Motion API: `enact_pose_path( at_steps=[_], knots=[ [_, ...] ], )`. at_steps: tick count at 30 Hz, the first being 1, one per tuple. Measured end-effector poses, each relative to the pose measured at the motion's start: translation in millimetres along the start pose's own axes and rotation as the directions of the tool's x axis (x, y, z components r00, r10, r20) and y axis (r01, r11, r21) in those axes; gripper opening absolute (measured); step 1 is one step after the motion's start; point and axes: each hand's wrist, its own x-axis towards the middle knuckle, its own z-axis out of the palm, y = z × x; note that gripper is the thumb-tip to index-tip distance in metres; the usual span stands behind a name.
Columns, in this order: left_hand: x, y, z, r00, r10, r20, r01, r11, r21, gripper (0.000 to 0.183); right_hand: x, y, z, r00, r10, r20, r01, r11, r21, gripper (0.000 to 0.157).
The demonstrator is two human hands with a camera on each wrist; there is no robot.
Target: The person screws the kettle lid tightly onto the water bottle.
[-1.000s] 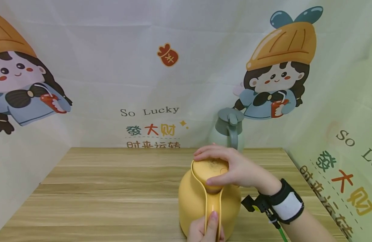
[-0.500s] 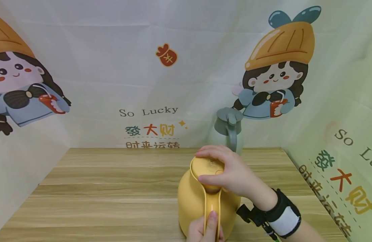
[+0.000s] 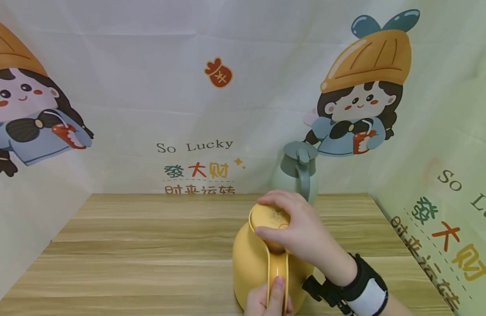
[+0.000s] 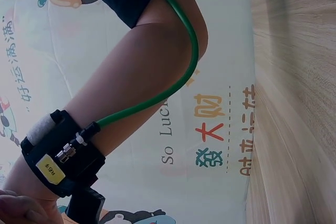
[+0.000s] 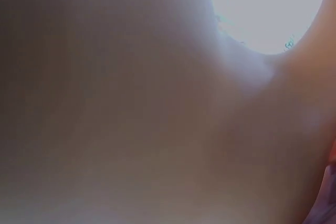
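Note:
A yellow thermos jug stands on the wooden table with its handle turned toward me. My left hand grips the handle low down, thumb lying along its top. Over the round yellow lid my right hand is spread, thumb on the near side and fingers curled over the far side. The lid sits in the jug's mouth. A blurred, close surface fills most of the right wrist view. In the left wrist view the right forearm crosses in front of the backdrop.
A grey-green thermos jug stands behind the right hand near the back cloth. Printed cloth encloses the wooden table at the back and sides. A green cable runs along the right arm from its wrist strap.
My right hand has turned on the lid, its thumb sliding left and its wrist swinging down and closer to the jug. The left hand keeps its grip on the handle.

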Motion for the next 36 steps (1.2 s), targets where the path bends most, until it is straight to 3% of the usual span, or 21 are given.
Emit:
enact_pose_path(
  at_steps=[4, 11, 28, 36],
  knots=[
    [0.7, -2.4, 0.2, 0.999, 0.036, 0.004, -0.036, 0.999, 0.01, 0.05, -1, -2, 2.0, 0.999, 0.031, -0.016, -0.031, 0.999, -0.017, 0.042],
    [-0.8, -0.2, 1.3, 0.997, -0.074, -0.022, 0.073, 0.997, -0.018, 0.048, -3, -5, 6.0, 0.996, 0.049, -0.069, -0.054, 0.996, -0.074, 0.045],
    [-1.6, -0.3, 2.4, 0.99, -0.132, -0.048, 0.13, 0.991, -0.039, 0.048, -3, -10, 13.9, 0.988, 0.036, -0.152, -0.059, 0.987, -0.149, 0.044],
    [-1.4, -2.1, 3.3, 0.996, -0.071, -0.045, 0.07, 0.997, -0.037, 0.046, -3, -12, 16.3, 0.982, 0.055, -0.18, -0.086, 0.982, -0.167, 0.044]
  ],
)
